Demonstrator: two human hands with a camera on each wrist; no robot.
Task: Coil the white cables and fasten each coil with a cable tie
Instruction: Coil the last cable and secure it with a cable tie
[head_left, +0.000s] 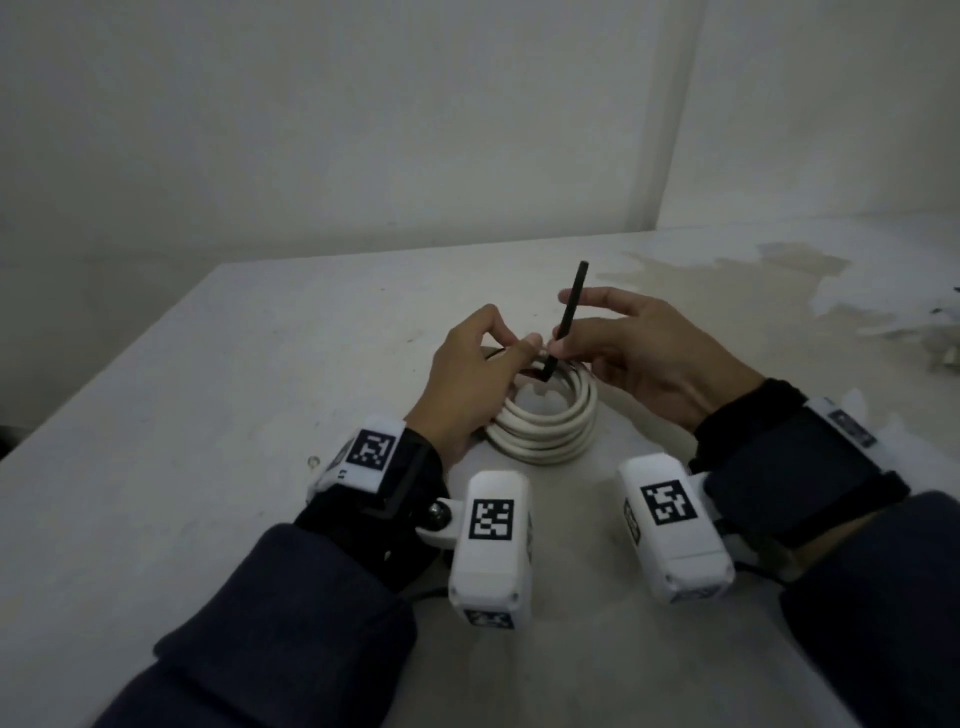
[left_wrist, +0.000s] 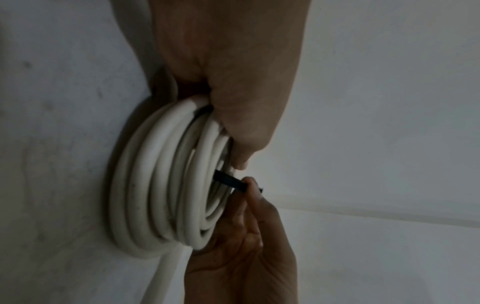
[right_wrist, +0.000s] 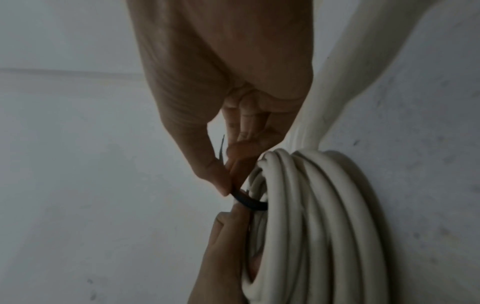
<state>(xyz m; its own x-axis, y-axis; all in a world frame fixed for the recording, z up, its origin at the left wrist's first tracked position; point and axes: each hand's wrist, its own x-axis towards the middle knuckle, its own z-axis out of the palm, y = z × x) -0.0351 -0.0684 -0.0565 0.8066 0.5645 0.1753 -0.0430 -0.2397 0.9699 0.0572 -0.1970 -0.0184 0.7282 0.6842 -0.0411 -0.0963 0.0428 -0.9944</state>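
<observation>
Coil (head_left: 545, 415) of white cable lies flat on the tabletop (head_left: 208, 389), straight in front of you, and everything else here sits relative to it. Your left hand (head_left: 467, 374) rests on the coil's left side, its fingers (head_left: 524, 347) curled down onto the upper rim of the loops, thumb and forefinger closed together at the spot where the black cable tie (head_left: 569, 317) meets the cable. Your right hand (head_left: 654, 358) comes in from the coil's right side; thumb and forefinger pinch the tie low on its length, just above the loops, while the other fingers spread loosely outward. The tie stands nearly upright over the coil's far edge, its free end pointing up and slightly away from you, and its lower end bends sharply under your fingertips. From the left wrist view, the tie (left_wrist: 231, 182) comes out from among the loops (left_wrist: 161, 185) and ends in your right fingertips (left_wrist: 250, 185). From the right wrist view the tie (right_wrist: 250, 202) curves round the inner loops between both hands' fingertips. One cable end (left_wrist: 161, 277) trails off the coil toward you. A pale stain (head_left: 727, 280) marks the tabletop beyond the coil to the right
</observation>
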